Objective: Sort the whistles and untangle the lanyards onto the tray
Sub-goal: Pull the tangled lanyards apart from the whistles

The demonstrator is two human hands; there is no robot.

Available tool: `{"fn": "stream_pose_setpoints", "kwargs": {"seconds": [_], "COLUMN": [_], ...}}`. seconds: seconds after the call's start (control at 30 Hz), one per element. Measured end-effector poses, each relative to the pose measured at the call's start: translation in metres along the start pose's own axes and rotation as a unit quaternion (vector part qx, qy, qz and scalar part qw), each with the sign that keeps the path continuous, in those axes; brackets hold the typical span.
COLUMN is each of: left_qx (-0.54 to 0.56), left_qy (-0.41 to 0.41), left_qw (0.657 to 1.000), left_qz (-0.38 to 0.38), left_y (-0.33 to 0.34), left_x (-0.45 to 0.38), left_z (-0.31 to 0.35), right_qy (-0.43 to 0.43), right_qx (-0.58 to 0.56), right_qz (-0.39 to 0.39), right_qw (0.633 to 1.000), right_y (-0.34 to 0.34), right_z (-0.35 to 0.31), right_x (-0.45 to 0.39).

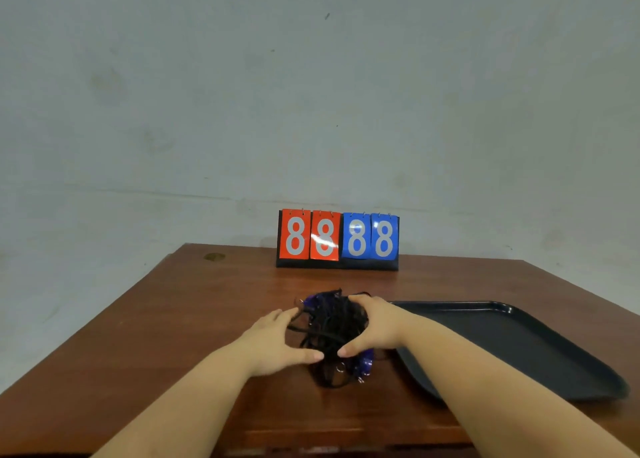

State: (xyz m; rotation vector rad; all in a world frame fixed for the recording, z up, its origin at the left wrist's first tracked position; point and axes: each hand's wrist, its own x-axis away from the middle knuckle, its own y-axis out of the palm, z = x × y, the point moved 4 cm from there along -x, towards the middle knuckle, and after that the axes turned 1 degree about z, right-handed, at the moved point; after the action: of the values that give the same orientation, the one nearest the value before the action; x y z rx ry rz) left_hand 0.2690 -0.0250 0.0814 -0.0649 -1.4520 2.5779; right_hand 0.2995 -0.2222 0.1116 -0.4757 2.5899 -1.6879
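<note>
A tangled heap of black lanyards (330, 329) lies on the brown table, with blue whistles showing at its far left (311, 301) and near right (365, 362). Small metal rings show at the heap's near edge. My left hand (277, 339) cups the heap's left side, fingers spread, thumb at the front. My right hand (372, 326) cups the right side, fingers over the top. Both hands press against the heap; whether either one grips it I cannot tell. A dark tray (519, 346) lies just right of the heap and holds nothing that I can see.
A flip scoreboard (337, 239) with red and blue cards reading 8 stands at the table's (173, 319) far edge, behind the heap. A pale wall rises behind it. The tray's right end reaches close to the table's right edge.
</note>
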Motion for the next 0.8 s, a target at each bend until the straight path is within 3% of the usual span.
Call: {"fn": "stream_pose_setpoints", "kwargs": {"seconds": [0.33, 0.8], "left_qx": [0.069, 0.055], "left_qy": [0.023, 0.030], "left_qw": [0.997, 0.991], "left_qz": [0.005, 0.114], "left_y": [0.006, 0.013], "left_x": [-0.072, -0.084], "left_z": [0.015, 0.019], "right_qy": [-0.069, -0.109], "right_qx": [-0.056, -0.128], "right_qz": [-0.038, 0.057], "right_qw": [0.995, 0.984], "right_y": [0.000, -0.001], "right_z": [0.028, 0.036], "right_x": [-0.062, -0.074]}}
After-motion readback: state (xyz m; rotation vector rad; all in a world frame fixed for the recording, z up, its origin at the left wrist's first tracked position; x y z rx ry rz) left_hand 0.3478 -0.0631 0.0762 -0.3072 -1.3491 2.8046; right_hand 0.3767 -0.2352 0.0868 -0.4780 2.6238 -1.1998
